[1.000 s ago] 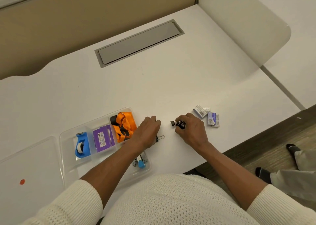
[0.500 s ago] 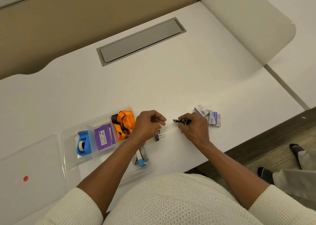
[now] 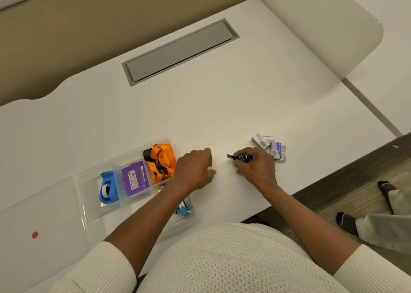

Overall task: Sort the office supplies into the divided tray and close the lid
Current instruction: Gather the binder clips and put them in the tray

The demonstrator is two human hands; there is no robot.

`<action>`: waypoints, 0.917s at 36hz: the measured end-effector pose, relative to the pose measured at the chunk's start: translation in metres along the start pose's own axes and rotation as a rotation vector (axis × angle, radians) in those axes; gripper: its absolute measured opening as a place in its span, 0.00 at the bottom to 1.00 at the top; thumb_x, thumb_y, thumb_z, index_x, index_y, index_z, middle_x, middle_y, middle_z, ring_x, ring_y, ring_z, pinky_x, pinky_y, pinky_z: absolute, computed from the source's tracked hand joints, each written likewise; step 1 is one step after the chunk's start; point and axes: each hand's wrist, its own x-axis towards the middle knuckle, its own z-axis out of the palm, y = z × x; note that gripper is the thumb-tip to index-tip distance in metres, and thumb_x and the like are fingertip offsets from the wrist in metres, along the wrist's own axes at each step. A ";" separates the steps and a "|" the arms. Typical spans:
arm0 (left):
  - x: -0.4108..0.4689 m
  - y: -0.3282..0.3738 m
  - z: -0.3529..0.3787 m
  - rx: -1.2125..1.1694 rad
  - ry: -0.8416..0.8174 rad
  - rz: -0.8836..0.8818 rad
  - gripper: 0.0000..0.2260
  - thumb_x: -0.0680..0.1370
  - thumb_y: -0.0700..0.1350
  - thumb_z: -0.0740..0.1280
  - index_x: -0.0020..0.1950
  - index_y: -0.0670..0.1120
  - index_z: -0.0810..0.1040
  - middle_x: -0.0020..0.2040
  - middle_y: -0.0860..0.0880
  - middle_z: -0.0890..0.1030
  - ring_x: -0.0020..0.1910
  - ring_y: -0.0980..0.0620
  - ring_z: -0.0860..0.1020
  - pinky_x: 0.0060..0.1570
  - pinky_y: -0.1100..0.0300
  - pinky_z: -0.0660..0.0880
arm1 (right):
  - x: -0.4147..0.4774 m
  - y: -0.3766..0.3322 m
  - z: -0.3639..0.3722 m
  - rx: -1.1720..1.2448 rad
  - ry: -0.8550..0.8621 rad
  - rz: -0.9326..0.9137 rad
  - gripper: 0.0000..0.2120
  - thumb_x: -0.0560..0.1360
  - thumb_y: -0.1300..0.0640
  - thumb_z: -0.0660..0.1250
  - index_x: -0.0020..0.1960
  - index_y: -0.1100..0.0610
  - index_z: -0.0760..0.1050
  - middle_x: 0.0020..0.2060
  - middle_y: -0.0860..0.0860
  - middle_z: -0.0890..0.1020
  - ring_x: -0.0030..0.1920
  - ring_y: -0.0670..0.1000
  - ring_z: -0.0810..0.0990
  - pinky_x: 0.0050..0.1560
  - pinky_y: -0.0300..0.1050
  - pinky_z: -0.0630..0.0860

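A clear divided tray (image 3: 82, 182) sits at the desk's near left. It holds a blue tape dispenser (image 3: 108, 188), a purple box (image 3: 134, 179), an orange lanyard (image 3: 161, 162) and a blue-tipped stapler (image 3: 185, 209). Its clear lid (image 3: 40, 210) lies flat to the left. My left hand (image 3: 194, 170) rests palm down, fingers curled, just right of the tray; anything under it is hidden. My right hand (image 3: 255, 169) is closed on a bunch of black binder clips (image 3: 241, 157). Small staple boxes (image 3: 270, 147) lie on the desk behind my right hand.
A grey cable hatch (image 3: 180, 50) is set into the desk at the back. A beige partition runs behind it, and a translucent panel (image 3: 322, 25) stands at the right. The desk's front edge runs diagonally at the right, with someone's socked feet (image 3: 387, 189) on the floor beyond.
My left hand lifted, then came back down over the loose binder clip that lay beside it; that clip no longer shows. My right hand stays in place, gripping its clips.
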 end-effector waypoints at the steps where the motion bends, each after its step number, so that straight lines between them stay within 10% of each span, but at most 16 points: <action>1: 0.001 -0.001 0.002 0.116 -0.009 0.038 0.17 0.75 0.58 0.75 0.54 0.50 0.75 0.50 0.49 0.80 0.47 0.46 0.79 0.41 0.53 0.71 | 0.000 0.001 0.000 0.001 0.001 0.001 0.11 0.69 0.59 0.79 0.47 0.45 0.87 0.41 0.48 0.85 0.29 0.41 0.85 0.34 0.43 0.84; 6: 0.002 -0.008 0.009 0.415 -0.075 0.144 0.27 0.69 0.57 0.81 0.58 0.44 0.74 0.54 0.44 0.76 0.38 0.44 0.75 0.36 0.53 0.66 | -0.001 0.002 -0.003 0.027 -0.004 0.020 0.11 0.69 0.59 0.79 0.47 0.45 0.87 0.42 0.50 0.85 0.29 0.41 0.85 0.29 0.32 0.78; 12: -0.004 -0.008 0.008 0.382 -0.086 0.212 0.14 0.73 0.46 0.77 0.51 0.44 0.75 0.50 0.44 0.80 0.38 0.47 0.71 0.35 0.55 0.62 | -0.003 0.002 -0.005 0.053 -0.029 0.027 0.10 0.70 0.57 0.80 0.48 0.45 0.87 0.45 0.51 0.85 0.31 0.43 0.86 0.29 0.32 0.78; 15: -0.008 -0.005 0.002 0.281 -0.077 0.184 0.12 0.75 0.44 0.73 0.46 0.47 0.70 0.49 0.45 0.79 0.38 0.48 0.70 0.32 0.58 0.56 | -0.006 0.000 -0.006 0.046 -0.041 0.006 0.10 0.70 0.56 0.80 0.49 0.44 0.87 0.45 0.50 0.86 0.34 0.44 0.87 0.33 0.36 0.82; 23: -0.045 -0.016 -0.027 -0.290 0.057 -0.008 0.12 0.74 0.50 0.76 0.53 0.50 0.77 0.48 0.53 0.84 0.47 0.52 0.80 0.42 0.49 0.80 | -0.019 -0.026 -0.010 0.126 -0.092 -0.019 0.11 0.71 0.58 0.81 0.48 0.43 0.86 0.44 0.47 0.87 0.34 0.45 0.88 0.36 0.34 0.83; 33: -0.142 -0.095 -0.024 -0.587 0.209 -0.463 0.14 0.72 0.52 0.81 0.50 0.51 0.78 0.44 0.56 0.83 0.46 0.55 0.81 0.42 0.64 0.76 | -0.058 -0.099 0.042 0.017 -0.340 -0.197 0.10 0.71 0.58 0.81 0.50 0.48 0.88 0.45 0.49 0.87 0.41 0.51 0.88 0.40 0.51 0.88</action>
